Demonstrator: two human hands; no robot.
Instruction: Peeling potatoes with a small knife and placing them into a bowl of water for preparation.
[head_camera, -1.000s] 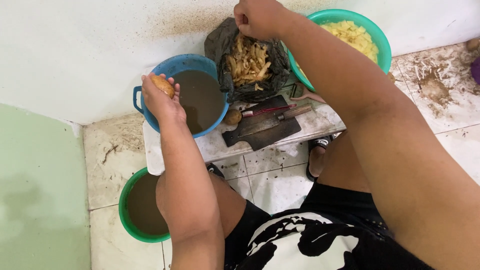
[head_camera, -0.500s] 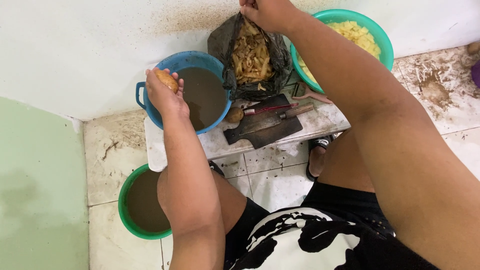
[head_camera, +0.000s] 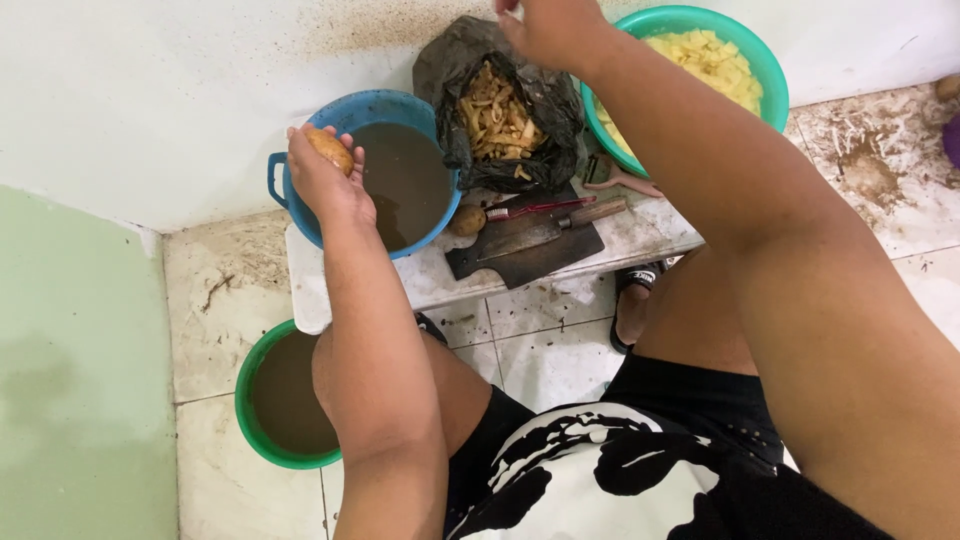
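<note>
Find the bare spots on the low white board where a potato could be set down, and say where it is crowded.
Bare: white board right of the cutting board, and its front-left corner below the blue pot. Crowded: back edge, with pot, peel bag and green bowl.

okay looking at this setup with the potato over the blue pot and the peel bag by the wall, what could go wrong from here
The left hand holds the potato over the blue pot of murky water; a slip could splash the tiles. The right hand is at the top edge of the black bag of peels, which leans unsupported and might tip peels onto the cutting board. The knife lies loose there, blade exposed, close to the person's legs.
</note>
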